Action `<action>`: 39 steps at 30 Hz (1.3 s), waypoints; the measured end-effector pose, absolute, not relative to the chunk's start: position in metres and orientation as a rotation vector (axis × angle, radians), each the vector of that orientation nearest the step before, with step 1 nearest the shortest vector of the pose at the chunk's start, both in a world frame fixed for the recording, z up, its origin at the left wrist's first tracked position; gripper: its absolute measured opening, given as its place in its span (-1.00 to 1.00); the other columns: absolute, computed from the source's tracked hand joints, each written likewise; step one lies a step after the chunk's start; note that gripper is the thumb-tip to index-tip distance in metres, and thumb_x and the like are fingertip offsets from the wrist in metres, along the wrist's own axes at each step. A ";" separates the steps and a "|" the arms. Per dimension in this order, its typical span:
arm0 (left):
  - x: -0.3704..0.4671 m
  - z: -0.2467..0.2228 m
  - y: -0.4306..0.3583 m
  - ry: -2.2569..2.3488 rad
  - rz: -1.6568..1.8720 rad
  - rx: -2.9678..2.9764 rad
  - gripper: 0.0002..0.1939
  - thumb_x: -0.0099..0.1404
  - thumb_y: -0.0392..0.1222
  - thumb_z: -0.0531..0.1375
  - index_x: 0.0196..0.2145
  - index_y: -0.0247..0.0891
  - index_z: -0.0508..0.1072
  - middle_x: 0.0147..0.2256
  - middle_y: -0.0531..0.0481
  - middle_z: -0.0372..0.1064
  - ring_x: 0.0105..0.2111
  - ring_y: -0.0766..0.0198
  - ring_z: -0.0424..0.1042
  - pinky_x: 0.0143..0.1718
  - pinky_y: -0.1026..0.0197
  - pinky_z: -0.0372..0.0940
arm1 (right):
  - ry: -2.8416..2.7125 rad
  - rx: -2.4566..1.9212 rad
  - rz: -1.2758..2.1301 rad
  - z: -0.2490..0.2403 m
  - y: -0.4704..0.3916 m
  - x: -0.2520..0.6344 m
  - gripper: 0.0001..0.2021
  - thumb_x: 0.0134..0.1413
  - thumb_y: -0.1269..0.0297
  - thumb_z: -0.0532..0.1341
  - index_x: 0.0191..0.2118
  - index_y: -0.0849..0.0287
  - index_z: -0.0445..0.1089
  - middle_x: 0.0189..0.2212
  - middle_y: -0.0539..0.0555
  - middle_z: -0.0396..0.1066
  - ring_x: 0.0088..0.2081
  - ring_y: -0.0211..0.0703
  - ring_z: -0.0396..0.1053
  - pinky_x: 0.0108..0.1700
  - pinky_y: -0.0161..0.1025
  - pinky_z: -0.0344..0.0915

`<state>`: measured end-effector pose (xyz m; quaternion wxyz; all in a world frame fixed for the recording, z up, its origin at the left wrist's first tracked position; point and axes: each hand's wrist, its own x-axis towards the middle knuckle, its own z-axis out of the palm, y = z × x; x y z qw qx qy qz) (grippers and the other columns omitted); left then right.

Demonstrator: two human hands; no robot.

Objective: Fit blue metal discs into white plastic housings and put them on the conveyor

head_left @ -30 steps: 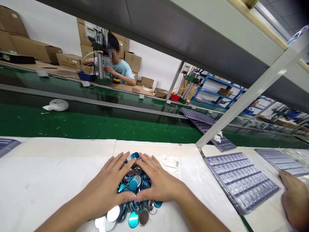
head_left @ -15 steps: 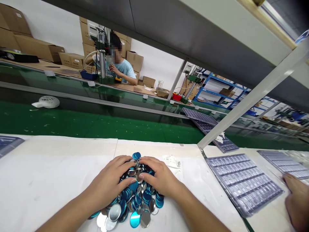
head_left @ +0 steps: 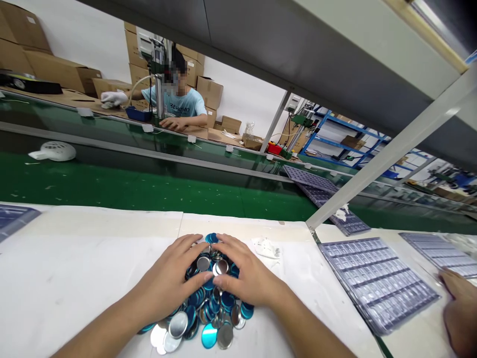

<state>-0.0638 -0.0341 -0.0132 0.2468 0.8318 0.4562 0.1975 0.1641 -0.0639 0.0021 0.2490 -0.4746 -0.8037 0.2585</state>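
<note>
A heap of small round metal discs (head_left: 214, 300), some silver and some shiny blue, lies on the white table covering (head_left: 74, 278). My left hand (head_left: 173, 276) rests along the heap's left side, and my right hand (head_left: 249, 273) along its right. Both are cupped around the upper part, fingers apart and thumbs pointing inward over the discs, with neither closed on a single disc. Below my hands, loose discs spread toward me, among them a bright blue one (head_left: 209, 336) and a silver one (head_left: 178, 324). Discs under my fingers are partly hidden.
Clear compartment trays (head_left: 380, 278) lie to the right, near another person's hand (head_left: 460, 303). Crumpled white tissue (head_left: 266, 248) is beside my right hand. A slanted post (head_left: 372, 161) holds the overhead shelf. Beyond runs a green conveyor (head_left: 149, 189) carrying a white fan-like item (head_left: 54, 151).
My hands stay around the heap with only a small shift; discs between my thumbs have turned over or moved. The person across has lowered one hand and reached a gloved hand sideways.
</note>
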 end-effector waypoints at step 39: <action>-0.064 -0.015 -0.031 1.258 0.553 2.322 -0.51 0.40 0.08 0.08 0.21 -0.07 0.38 0.25 -0.12 0.28 0.26 -0.09 0.20 0.24 -0.20 0.23 | -2.343 -1.371 0.598 0.000 -0.065 0.163 -0.41 0.16 0.15 0.32 0.29 0.10 0.28 0.38 0.22 0.07 0.35 0.18 0.04 0.35 0.15 0.03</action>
